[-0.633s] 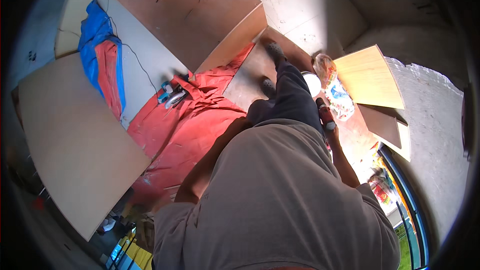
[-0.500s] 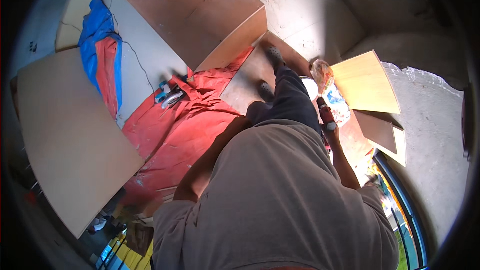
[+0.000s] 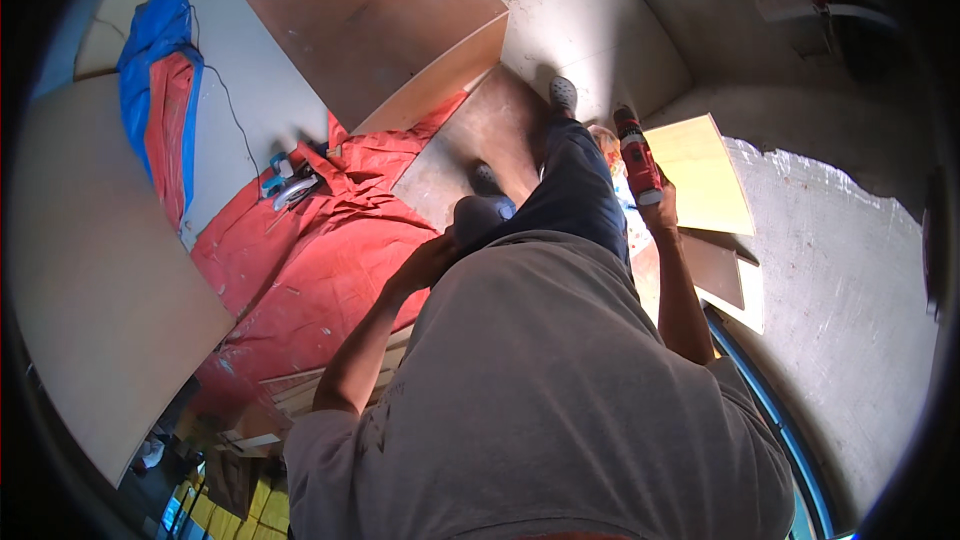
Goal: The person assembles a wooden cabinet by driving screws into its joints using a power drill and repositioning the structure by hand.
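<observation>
- My left hand, centre frame, is half hidden against my knee; I cannot tell its grip.
- My right hand, right of centre, wraps the red drill, whose long axis points toward the top edge.

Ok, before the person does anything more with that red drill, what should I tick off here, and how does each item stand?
1. Right hand grips red drill: ok.
2. Left hand free, resting near the knee: ok.
3. Drill tip touching a board: cannot tell.
4. Feet planted on brown plywood panel: ok.
5. Floor free of trip hazards: not ok, crumpled red tarp and a power tool with its cord lie close by.
</observation>
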Demonstrator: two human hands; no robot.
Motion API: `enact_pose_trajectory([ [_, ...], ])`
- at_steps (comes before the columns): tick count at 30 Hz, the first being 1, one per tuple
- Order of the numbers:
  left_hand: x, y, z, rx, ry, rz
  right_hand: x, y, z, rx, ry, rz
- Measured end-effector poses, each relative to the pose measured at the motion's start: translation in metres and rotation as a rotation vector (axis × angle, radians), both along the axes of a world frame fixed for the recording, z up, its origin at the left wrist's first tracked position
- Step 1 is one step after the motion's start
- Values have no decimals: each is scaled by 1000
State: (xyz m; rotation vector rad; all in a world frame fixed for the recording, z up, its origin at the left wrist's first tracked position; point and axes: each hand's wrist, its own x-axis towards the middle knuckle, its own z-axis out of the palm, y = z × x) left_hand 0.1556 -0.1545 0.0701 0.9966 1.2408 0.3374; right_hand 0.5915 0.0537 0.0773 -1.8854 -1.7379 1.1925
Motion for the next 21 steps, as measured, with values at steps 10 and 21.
enact_pose_trajectory([
  [10, 49, 68, 1, -78, -67, 46, -26, 148, -48, 55, 235, 192],
  [21, 122, 140, 0, -688, -300, 137, -66, 277, -176, 20, 230, 679],
])
